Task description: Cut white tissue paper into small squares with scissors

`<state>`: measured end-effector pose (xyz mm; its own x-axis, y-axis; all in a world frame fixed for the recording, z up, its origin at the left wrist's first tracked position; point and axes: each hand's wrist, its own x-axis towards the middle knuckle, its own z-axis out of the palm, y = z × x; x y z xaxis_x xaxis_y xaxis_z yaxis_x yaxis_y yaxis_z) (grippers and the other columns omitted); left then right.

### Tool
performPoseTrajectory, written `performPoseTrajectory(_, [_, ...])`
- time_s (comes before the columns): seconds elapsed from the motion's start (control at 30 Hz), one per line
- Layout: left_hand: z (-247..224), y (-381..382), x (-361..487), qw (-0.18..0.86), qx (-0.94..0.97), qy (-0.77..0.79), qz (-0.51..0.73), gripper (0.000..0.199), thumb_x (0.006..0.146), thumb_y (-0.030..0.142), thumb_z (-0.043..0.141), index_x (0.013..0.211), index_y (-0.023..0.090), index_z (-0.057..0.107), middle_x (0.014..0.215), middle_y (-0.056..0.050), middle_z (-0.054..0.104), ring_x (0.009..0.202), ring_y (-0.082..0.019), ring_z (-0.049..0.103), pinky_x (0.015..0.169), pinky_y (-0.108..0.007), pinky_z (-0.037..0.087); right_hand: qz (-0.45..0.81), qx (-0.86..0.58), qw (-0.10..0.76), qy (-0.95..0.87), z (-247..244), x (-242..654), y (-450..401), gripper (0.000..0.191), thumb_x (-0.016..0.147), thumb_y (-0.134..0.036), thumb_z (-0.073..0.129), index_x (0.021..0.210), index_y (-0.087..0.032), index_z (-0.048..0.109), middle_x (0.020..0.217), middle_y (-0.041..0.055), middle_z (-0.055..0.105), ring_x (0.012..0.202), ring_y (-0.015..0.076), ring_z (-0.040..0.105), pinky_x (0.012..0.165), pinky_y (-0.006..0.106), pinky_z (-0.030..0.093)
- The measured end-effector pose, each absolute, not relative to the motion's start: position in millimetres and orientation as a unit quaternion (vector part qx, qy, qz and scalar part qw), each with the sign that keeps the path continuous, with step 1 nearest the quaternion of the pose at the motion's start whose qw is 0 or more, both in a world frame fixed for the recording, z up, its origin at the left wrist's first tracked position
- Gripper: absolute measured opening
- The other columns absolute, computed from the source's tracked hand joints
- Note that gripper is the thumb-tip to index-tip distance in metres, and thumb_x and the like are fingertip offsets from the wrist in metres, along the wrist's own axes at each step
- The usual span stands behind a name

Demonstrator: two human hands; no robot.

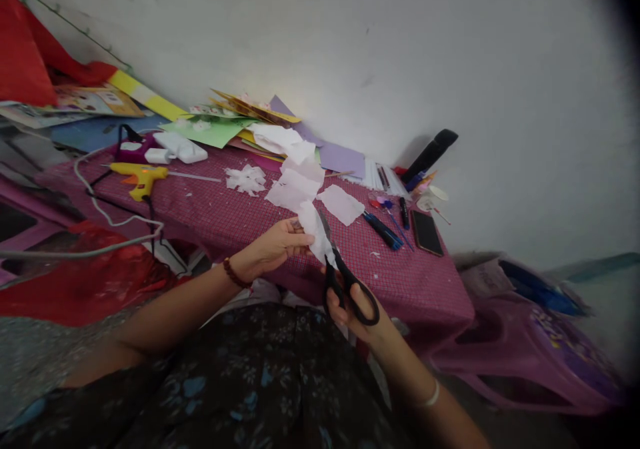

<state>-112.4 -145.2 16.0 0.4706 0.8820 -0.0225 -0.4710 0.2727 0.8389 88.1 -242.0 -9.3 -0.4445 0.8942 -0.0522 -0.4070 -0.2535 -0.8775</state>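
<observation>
In the head view, my left hand pinches a piece of thin white paper near the table's front edge. My right hand has its fingers through the handles of black scissors. The scissor blades reach up along the right side of the held paper; whether they are closed on it is hard to make out. Just beyond lie several loose white sheets, and one separate white piece lies to the right. A heap of small white paper cutouts sits to the left.
A yellow glue gun with its cable lies at the left, near a white power strip. On the right are a blue-and-black utility knife and a phone. Coloured sheets are stacked along the wall. A pink stool stands right.
</observation>
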Motion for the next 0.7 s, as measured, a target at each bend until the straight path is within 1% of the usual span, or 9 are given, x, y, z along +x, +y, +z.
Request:
performPoseTrajectory(0.07, [16, -145, -112, 0.76, 0.402, 0.259, 0.441, 0.026, 0.064, 0.022, 0.085, 0.081, 0.013, 0.067, 0.079, -0.002, 0.069, 0.068, -0.01, 0.064, 0.068, -0.025, 0.053, 0.718, -0.302, 0.445, -0.441, -9, 89, -242, 0.05, 0.084, -0.061, 0.065, 0.111, -0.019, 0.06, 0.069, -0.0032, 0.052, 0.044, 0.0061, 0.035, 0.04, 0.021, 0.03])
performPoseTrajectory(0.1, [15, -145, -112, 0.759, 0.403, 0.263, 0.438, 0.024, 0.065, 0.023, 0.084, 0.079, 0.013, 0.067, 0.079, -0.002, 0.069, 0.068, -0.011, 0.064, 0.068, -0.025, 0.053, 0.717, -0.302, 0.445, -0.443, -9, 89, -242, 0.05, 0.084, -0.061, 0.065, 0.111, -0.019, 0.06, 0.071, -0.0025, 0.053, 0.045, 0.0067, 0.038, 0.042, 0.022, 0.032])
performPoseTrajectory(0.17, [15, -145, -113, 0.755, 0.415, 0.268, 0.431, 0.021, 0.068, 0.025, 0.083, 0.077, 0.013, 0.068, 0.077, -0.003, 0.069, 0.065, -0.011, 0.062, 0.066, -0.025, 0.052, 0.734, -0.285, 0.439, -0.433, -8, 89, -243, 0.056, 0.082, -0.065, 0.066, 0.115, -0.02, 0.06, 0.076, -0.0004, 0.056, 0.052, 0.0096, 0.046, 0.049, 0.024, 0.039])
performPoseTrajectory(0.23, [14, -146, -113, 0.75, 0.439, 0.263, 0.419, 0.018, 0.072, 0.027, 0.08, 0.076, 0.014, 0.068, 0.074, -0.003, 0.069, 0.062, -0.01, 0.061, 0.064, -0.024, 0.05, 0.761, -0.261, 0.425, -0.415, -7, 88, -243, 0.061, 0.08, -0.067, 0.066, 0.118, -0.021, 0.06, 0.081, 0.0012, 0.058, 0.061, 0.0122, 0.052, 0.058, 0.026, 0.043])
performPoseTrajectory(0.33, [12, -146, -114, 0.744, 0.498, 0.239, 0.375, 0.013, 0.076, 0.025, 0.075, 0.077, 0.014, 0.069, 0.073, -0.004, 0.07, 0.061, -0.011, 0.061, 0.06, -0.022, 0.047, 0.786, -0.235, 0.417, -0.391, -8, 88, -245, 0.056, 0.081, -0.064, 0.066, 0.118, -0.024, 0.06, 0.083, 0.0017, 0.06, 0.065, 0.0134, 0.053, 0.062, 0.027, 0.044])
performPoseTrajectory(0.47, [7, -146, -115, 0.732, 0.56, 0.223, 0.317, 0.009, 0.076, 0.023, 0.073, 0.078, 0.015, 0.071, 0.074, -0.005, 0.071, 0.062, -0.011, 0.061, 0.058, -0.022, 0.045, 0.802, -0.223, 0.431, -0.349, -12, 88, -245, 0.049, 0.079, -0.062, 0.07, 0.115, -0.031, 0.06, 0.081, -0.0002, 0.061, 0.062, 0.0129, 0.052, 0.061, 0.026, 0.043])
performPoseTrajectory(0.6, [4, -146, -114, 0.717, 0.573, 0.251, 0.307, 0.011, 0.072, 0.023, 0.076, 0.073, 0.014, 0.069, 0.068, -0.002, 0.066, 0.057, -0.008, 0.055, 0.057, -0.021, 0.044, 0.783, -0.244, 0.461, -0.34, -13, 88, -244, 0.053, 0.075, -0.064, 0.073, 0.114, -0.03, 0.061, 0.075, -0.0023, 0.058, 0.055, 0.0111, 0.045, 0.055, 0.025, 0.041])
performPoseTrajectory(0.7, [4, -146, -114, 0.717, 0.567, 0.255, 0.315, 0.012, 0.072, 0.023, 0.076, 0.077, 0.014, 0.071, 0.071, -0.003, 0.068, 0.061, -0.01, 0.058, 0.059, -0.022, 0.046, 0.752, -0.271, 0.49, -0.348, -13, 87, -244, 0.053, 0.077, -0.063, 0.072, 0.115, -0.029, 0.059, 0.069, -0.0044, 0.055, 0.047, 0.0086, 0.037, 0.046, 0.023, 0.033])
